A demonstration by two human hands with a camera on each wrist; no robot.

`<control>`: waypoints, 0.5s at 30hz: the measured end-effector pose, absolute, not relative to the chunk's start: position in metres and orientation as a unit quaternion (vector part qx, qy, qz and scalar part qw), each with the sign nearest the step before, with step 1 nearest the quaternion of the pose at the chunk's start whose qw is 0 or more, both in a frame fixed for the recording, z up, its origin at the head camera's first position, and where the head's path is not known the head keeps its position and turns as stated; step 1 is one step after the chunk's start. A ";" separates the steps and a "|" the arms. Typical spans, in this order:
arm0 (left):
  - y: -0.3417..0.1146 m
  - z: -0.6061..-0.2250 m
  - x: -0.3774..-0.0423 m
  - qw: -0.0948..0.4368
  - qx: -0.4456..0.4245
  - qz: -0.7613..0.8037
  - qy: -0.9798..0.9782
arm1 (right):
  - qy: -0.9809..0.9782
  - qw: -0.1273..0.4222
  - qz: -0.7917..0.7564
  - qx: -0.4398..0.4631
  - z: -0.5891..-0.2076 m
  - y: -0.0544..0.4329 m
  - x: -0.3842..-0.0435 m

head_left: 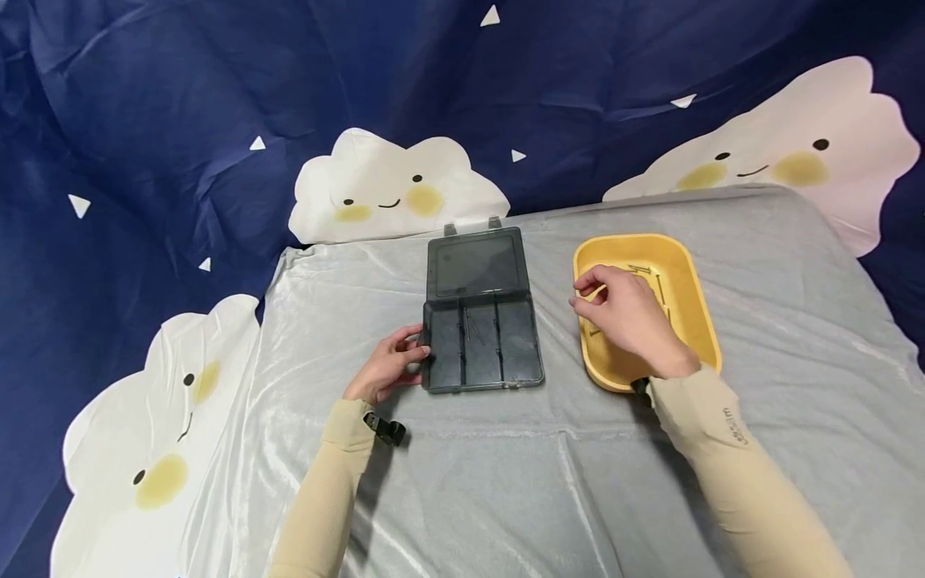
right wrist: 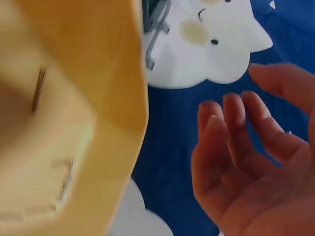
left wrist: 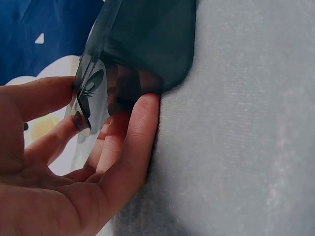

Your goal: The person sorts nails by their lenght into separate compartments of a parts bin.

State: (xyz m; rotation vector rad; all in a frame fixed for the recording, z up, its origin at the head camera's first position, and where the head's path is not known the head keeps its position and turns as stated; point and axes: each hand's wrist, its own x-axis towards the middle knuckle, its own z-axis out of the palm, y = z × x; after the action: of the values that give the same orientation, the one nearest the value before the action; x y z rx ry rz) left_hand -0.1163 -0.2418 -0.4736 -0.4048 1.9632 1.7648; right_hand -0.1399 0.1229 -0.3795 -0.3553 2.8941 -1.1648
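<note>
A dark, see-through compartment box [head_left: 480, 345] lies on the grey cloth with its lid [head_left: 478, 263] folded back. A few thin nails [head_left: 472, 325] are in its middle compartment. My left hand [head_left: 389, 365] holds the box's left side, thumb and fingers on either side of the edge in the left wrist view. Over the yellow tray [head_left: 704, 325], near its left wall, is my right hand [head_left: 625, 313]. Its fingers are loosely bent with nothing visible between them in the right wrist view. Several nails [head_left: 659, 289] lie in the tray, partly hidden by this hand.
Grey cloth [head_left: 491, 482] covers the table and shows between box and tray. Behind the table hangs a dark blue curtain [head_left: 405, 72] printed with white smiling clouds. A dark strap device [head_left: 386, 429] is on the left wrist.
</note>
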 end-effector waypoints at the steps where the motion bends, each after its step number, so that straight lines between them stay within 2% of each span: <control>1: -0.242 -0.474 -0.117 0.232 -0.149 0.643 0.714 | 0.925 0.001 -0.360 -0.120 -0.378 0.128 -0.139; 8: -0.241 -0.473 -0.117 0.234 -0.150 0.644 0.713 | 0.948 -0.007 -0.268 -0.174 -0.373 0.166 -0.128; 15: -0.241 -0.472 -0.116 0.234 -0.153 0.642 0.714 | 0.948 0.013 -0.185 -0.261 -0.379 0.201 -0.121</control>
State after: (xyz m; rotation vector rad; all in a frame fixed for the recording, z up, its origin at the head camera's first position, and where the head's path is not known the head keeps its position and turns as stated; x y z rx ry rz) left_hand -0.1160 -0.2405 -0.4722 -0.4197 1.9586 1.7631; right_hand -0.1207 0.2007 -0.3789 -0.8121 2.9521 -0.5750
